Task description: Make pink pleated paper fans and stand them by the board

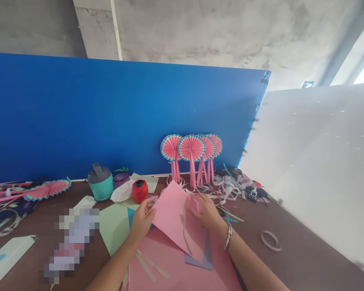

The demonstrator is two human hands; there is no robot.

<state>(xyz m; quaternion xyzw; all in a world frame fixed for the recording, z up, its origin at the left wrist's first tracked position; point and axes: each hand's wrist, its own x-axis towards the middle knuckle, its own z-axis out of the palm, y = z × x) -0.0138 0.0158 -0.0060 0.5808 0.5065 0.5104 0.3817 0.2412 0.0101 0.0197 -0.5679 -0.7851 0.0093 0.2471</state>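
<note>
A sheet of pink paper is lifted at an angle above a stack of larger pink sheets. My left hand pinches its left edge between thumb and fingers. On the right side, my right hand is closed at the paper's edge, its fingertips slightly blurred. A thin grey paper strip lies across the sheet. Below it, a grey-blue piece of paper partly shows, and narrow pale strips rest on the stack near my left forearm.
Several pleated pink paper fans stand against the blue partition. A teal cup, red thread spool and green paper are at left. Curled paper strips pile up at back right; a paper ring lies further right.
</note>
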